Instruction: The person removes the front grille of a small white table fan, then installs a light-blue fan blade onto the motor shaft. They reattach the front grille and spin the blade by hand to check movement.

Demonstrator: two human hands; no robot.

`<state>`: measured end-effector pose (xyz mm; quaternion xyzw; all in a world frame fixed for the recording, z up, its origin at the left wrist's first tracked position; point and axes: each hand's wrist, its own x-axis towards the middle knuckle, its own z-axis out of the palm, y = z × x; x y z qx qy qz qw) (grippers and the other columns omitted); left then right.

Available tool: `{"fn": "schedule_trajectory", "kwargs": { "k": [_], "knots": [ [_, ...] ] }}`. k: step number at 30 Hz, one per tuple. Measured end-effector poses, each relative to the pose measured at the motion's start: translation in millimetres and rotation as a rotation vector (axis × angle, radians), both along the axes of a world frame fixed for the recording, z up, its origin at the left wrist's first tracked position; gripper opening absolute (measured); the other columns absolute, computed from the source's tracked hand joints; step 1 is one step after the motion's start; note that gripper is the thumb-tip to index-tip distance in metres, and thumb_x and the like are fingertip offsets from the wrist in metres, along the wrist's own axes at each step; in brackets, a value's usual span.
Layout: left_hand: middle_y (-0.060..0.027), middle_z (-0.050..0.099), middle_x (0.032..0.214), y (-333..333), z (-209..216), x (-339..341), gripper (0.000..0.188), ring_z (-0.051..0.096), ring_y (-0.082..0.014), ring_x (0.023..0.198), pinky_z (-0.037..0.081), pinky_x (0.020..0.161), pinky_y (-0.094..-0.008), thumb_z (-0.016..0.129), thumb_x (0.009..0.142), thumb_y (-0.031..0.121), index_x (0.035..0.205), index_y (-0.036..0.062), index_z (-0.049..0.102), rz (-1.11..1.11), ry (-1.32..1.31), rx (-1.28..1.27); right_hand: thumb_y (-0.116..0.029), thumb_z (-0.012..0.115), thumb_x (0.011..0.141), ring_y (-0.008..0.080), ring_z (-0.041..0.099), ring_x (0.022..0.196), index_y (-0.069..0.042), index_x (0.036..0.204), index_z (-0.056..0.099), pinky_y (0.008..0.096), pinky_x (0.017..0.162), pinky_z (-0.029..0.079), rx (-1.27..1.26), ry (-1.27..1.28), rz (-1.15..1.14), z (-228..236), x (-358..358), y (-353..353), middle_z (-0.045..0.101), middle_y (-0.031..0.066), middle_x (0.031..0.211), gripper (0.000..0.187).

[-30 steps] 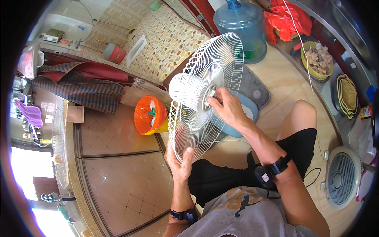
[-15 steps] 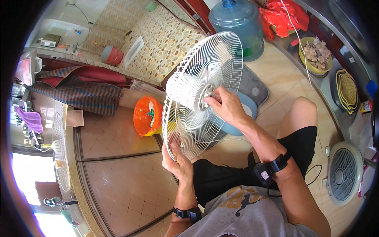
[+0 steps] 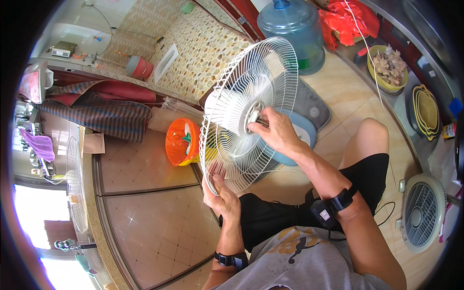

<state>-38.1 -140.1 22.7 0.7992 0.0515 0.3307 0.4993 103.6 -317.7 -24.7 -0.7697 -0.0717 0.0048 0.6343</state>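
Observation:
A white wire fan grille (image 3: 270,70) stands tilted in front of me, with a white motor housing (image 3: 210,104) behind it. Its lower rim rests in my left hand (image 3: 223,195), thumb along the edge and fingers partly seen through the wires. At the grille's centre is a pale round hub (image 3: 252,118). There my right hand (image 3: 279,130) pinches a small part, mostly hidden by the fingers. Below and behind the grille, a light blue base (image 3: 303,133) sits on the floor with a pale cable near it.
An orange-lined bin (image 3: 182,140) stands left of the fan. Behind it are a blue water jug (image 3: 292,29) and a grey mat (image 3: 314,104). At right are a yellow bowl of ginger-like roots (image 3: 386,67), stacked yellow baskets (image 3: 425,111) and a grey box fan (image 3: 419,212). Brown cabinet doors (image 3: 154,222) line the left.
My left hand has shifted very slightly to the right with the grille's lower rim. The right hand stays at the hub, its fingers a little changed in position.

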Motion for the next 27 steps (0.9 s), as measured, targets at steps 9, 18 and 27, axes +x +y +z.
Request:
{"fn": "schedule_trajectory", "kwargs": {
  "k": [9,18,27],
  "knots": [
    [-0.0233,0.065,0.136,6,17,-8,0.048,0.064,-0.0305,0.126,0.05,0.11,-0.0437,0.062,0.104,0.005,0.147,-0.0107,0.048,-0.194,0.172,-0.086,-0.023,0.084,0.085,0.0419,0.066,0.11,0.003,0.134,0.051,0.0487,0.092,0.055,-0.185,-0.344,-0.059,17,-10,-8,0.063,0.0228,0.122,0.064],
    [-0.0292,0.037,0.164,15,110,76,0.141,0.038,-0.0396,0.152,0.029,0.125,-0.0521,0.064,0.075,0.091,0.165,-0.0074,0.017,-0.748,0.415,-0.27,-0.017,0.084,0.084,0.0402,0.064,0.111,-0.004,0.136,0.053,0.0495,0.088,0.056,-0.129,-0.422,-0.118,4,-17,-6,0.057,0.0178,0.124,0.061],
    [-0.0315,0.038,0.161,-24,148,100,0.141,0.051,-0.0396,0.142,0.045,0.115,-0.0504,0.083,0.071,0.077,0.167,-0.0011,0.015,-0.739,0.652,-0.091,-0.014,0.084,0.084,0.0436,0.067,0.108,-0.004,0.132,0.054,0.0498,0.09,0.056,0.061,-0.209,-0.093,5,-11,2,0.057,0.0196,0.125,0.057]
  ]
}}
